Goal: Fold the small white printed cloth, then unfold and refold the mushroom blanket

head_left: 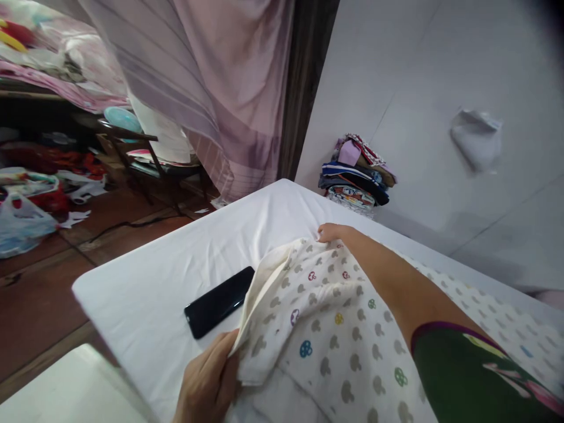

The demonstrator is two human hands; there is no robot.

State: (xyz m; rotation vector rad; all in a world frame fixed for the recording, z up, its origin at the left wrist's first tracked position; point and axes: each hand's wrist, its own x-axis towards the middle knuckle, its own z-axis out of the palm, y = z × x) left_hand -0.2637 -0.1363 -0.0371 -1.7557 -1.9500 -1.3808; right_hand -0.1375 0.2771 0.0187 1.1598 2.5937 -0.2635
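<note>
A white cloth (335,341) printed with grey and coloured mouse-head shapes stretches between my two hands over the white-covered table (145,282). My left hand (209,376) is closed on its near left corner, low in the view. Farther off, my right hand (331,232) pinches the far edge, arm reaching across from the right. Between the hands the cloth's edge hangs in a fold. A black smartphone (220,301) lies flat on the table just left of that fold, its right end close against the cloth.
Folded clothes (356,176) are stacked at the table's far right, by the wall (423,76). A curtain (238,88) hangs behind. On the left are a dark chair (145,147) and a plastic bag (26,220) on the floor. A pale stool-like surface (74,388) stands at the lower left.
</note>
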